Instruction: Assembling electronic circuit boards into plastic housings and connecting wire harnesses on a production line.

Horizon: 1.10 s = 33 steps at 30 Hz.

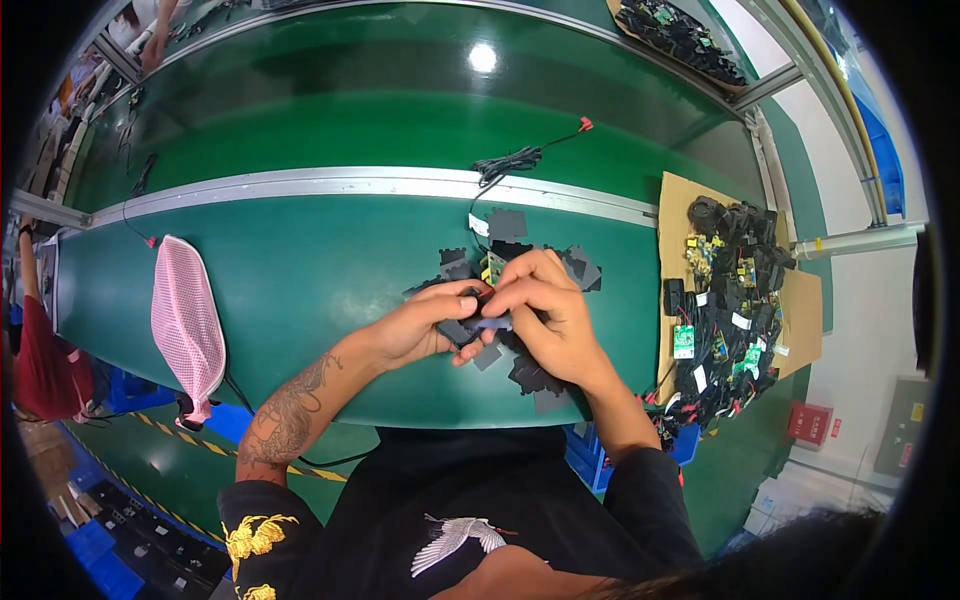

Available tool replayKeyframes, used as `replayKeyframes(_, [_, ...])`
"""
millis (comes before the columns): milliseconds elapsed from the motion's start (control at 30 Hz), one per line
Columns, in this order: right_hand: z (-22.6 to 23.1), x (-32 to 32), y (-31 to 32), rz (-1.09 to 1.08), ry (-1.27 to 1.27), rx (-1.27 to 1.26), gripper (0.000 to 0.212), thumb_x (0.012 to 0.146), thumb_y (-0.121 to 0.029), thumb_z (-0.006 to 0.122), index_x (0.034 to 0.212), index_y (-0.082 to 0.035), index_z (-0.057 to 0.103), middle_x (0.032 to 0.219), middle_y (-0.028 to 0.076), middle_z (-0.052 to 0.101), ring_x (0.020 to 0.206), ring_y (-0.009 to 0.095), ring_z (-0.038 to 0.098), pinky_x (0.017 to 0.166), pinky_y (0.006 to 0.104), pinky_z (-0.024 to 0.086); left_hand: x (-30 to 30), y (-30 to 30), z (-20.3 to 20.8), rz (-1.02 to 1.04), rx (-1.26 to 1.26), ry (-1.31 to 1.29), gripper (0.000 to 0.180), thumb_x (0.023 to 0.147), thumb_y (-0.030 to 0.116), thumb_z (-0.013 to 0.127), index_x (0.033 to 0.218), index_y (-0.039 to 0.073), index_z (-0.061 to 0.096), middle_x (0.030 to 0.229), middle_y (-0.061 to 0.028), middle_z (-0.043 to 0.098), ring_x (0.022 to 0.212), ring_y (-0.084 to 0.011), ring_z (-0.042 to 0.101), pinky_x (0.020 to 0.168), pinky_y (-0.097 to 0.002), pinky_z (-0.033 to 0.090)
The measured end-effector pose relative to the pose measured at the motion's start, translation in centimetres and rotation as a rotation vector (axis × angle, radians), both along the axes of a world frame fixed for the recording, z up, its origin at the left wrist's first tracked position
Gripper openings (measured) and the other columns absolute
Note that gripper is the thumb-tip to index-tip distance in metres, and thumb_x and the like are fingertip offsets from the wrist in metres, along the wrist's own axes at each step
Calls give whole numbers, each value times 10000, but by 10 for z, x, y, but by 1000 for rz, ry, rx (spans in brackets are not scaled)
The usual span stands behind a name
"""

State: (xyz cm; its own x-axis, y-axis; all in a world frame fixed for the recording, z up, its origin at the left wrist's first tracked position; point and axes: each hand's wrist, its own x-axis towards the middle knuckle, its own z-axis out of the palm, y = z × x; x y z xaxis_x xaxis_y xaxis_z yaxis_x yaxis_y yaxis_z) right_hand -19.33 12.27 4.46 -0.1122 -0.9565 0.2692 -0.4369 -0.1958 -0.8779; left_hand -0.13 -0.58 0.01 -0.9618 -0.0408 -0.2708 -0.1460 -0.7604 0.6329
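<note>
Both of my hands meet over the green worktable, closed around one small assembly. A small circuit board [489, 270] with a yellow part shows beyond my fingertips, and a dark sheet piece lies among them. My left hand [412, 325] grips it from the left, thumb on top. From the right, my right hand [556, 318] pinches it with thumb and fingers. Most of the assembly is hidden by my fingers. Several flat dark grey notched sheets [507, 224] lie scattered around my hands. A coiled black cable [508, 163] with a red plug runs from the far side toward the assembly.
Cardboard [672, 235] at the right bears a heap of black cases, cables and circuit boards [684, 341]. A pink mesh-covered object [188, 325] stands at the left. A metal rail [350, 181] crosses behind my hands. Blue bins sit below the table edge. Another person's red sleeve [45, 360] shows far left.
</note>
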Motion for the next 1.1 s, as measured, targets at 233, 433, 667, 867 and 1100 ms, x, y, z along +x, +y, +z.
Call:
replayKeyframes(233, [3,-2,2,-27,12,62,137,916,-51,772,1045,-10,794,739,56,651,649,146,572,608,309,433,-3,5,-9,210,-158,42,537,1153,500,404,1415,45,517,1051,-89,651,823,-171,633,723,-330,524])
replayKeyframes(433, [7,17,1,-129,-176,215,98,946,-43,748,1012,24,776,745,81,687,652,132,642,604,313,491,-9,17,-9,232,-321,125,515,1161,476,408,1426,44,495,1054,-72,634,863,-152,622,787,-319,524])
replayKeyframes(667, [-13,19,0,-199,580,-286,306,805,-94,872,1079,-60,740,782,64,694,630,250,641,580,346,517,-5,11,-13,153,-424,90,405,1145,333,527,1440,59,486,1063,-38,624,876,-116,589,788,-293,507])
replayKeyframes(867, [1,12,0,-347,560,-166,570,728,-286,973,1169,-82,676,756,28,610,632,202,605,548,332,480,-4,5,-7,141,-387,-9,313,1131,278,560,1344,48,563,1028,-37,639,823,-105,602,712,-274,503])
replayKeyframes(1100, [30,-20,4,116,263,-27,652,755,-28,785,1391,-105,663,1527,127,596,1469,402,488,1230,507,383,8,-9,18,-129,-370,51,289,1119,288,590,1295,64,639,1048,-65,713,739,-116,602,630,-275,485])
